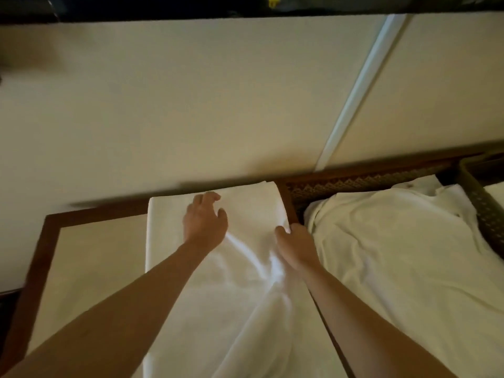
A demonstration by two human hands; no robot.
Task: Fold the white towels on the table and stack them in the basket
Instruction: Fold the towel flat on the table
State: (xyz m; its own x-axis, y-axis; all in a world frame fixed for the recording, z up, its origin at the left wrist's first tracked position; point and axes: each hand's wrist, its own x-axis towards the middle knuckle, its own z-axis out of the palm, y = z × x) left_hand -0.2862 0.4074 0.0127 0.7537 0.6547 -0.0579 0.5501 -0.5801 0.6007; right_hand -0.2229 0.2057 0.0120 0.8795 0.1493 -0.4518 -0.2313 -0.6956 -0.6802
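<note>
Table [90, 257]: carrying the towel on its pale top inside a dark wooden frame
Towel [218, 296]: lying lengthwise, creasing near the middle; soft, light, likely slumping unless taken by edges or corners
Left hand [204, 222]: hovering over the far end, fingers loosely curled, gripping nothing
Right hand [296, 246]: pinching the towel's right edge
Loose towels [395, 255]: lying heaped, unfolded
Basket [482, 197]: sitting at far right; contents unclear

No readable text or labels
</note>
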